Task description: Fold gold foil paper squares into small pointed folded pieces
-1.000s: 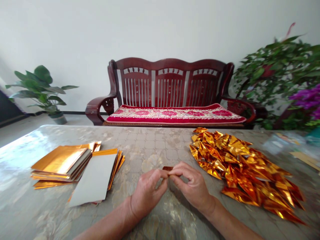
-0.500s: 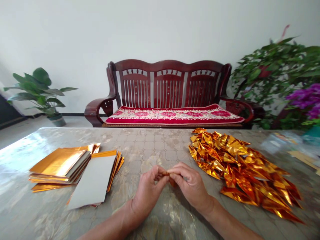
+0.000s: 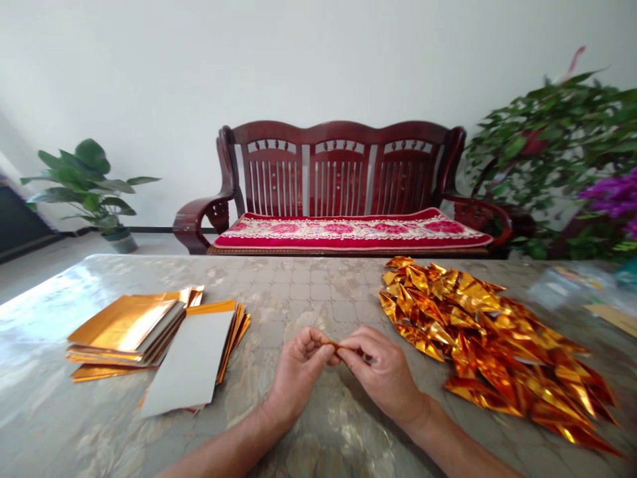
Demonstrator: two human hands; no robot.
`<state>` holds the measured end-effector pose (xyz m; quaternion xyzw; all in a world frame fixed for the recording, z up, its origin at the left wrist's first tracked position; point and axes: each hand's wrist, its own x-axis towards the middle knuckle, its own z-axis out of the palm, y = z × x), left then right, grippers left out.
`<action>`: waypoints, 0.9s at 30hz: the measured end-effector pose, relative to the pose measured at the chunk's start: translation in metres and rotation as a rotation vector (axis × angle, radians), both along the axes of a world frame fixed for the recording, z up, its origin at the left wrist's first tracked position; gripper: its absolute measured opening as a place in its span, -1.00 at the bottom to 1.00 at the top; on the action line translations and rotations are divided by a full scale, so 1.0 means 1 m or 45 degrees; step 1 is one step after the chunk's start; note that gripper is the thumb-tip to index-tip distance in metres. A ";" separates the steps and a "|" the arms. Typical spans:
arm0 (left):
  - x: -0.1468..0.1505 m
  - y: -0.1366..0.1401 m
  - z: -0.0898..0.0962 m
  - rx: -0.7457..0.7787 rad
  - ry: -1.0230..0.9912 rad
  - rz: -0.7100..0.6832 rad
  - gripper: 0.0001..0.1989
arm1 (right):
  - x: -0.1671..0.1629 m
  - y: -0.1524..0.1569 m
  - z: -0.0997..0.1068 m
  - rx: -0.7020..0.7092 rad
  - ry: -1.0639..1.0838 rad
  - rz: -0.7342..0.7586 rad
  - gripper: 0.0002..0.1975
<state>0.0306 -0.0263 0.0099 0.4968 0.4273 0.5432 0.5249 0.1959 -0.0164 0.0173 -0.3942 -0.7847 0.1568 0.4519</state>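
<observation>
Between my two hands is a small folded piece of gold foil paper (image 3: 336, 346), mostly hidden by the fingers. My left hand (image 3: 306, 362) pinches one end of it between thumb and forefinger. On the other end, my right hand (image 3: 381, 365) has a like pinch. To the left lie flat sheets of gold foil paper in a stack (image 3: 119, 325), and beside it a second stack (image 3: 192, 362) shows a grey backing side on top. At the right spreads a heap of folded gold foil pieces (image 3: 478, 332), pointed at their ends.
A patterned cover lies over the table (image 3: 298, 285). Behind it stands a dark red wooden bench (image 3: 338, 172) with a red floral cushion (image 3: 348, 229). Clear plastic packaging (image 3: 570, 285) rests at the far right. Potted plants (image 3: 92, 186) stand on both sides.
The foil piece between my fingers shows less below them than before. Both hands stay close together in nearly the same place. The whole view has shifted slightly.
</observation>
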 end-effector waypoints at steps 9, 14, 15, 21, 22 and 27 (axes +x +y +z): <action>-0.002 0.001 -0.004 0.077 -0.095 -0.058 -0.78 | 0.000 -0.004 0.004 0.318 -0.120 -0.037 -0.90; -0.003 0.006 -0.003 0.076 -0.178 -0.067 -0.77 | 0.001 -0.003 0.003 0.313 -0.093 -0.023 -0.93; -0.003 0.007 -0.003 0.061 -0.182 -0.048 -0.77 | 0.001 -0.002 0.003 0.303 -0.088 -0.027 -0.91; 0.000 0.001 -0.007 -0.042 -0.034 0.182 -0.75 | 0.003 0.004 -0.003 0.273 -0.118 -0.124 -0.83; 0.001 -0.002 -0.009 -0.057 0.021 0.134 -0.77 | 0.004 0.004 -0.003 0.284 -0.134 -0.138 -0.82; 0.012 -0.009 -0.012 -0.049 0.010 0.014 -0.83 | 0.003 0.003 -0.005 0.408 -0.281 -0.129 -0.83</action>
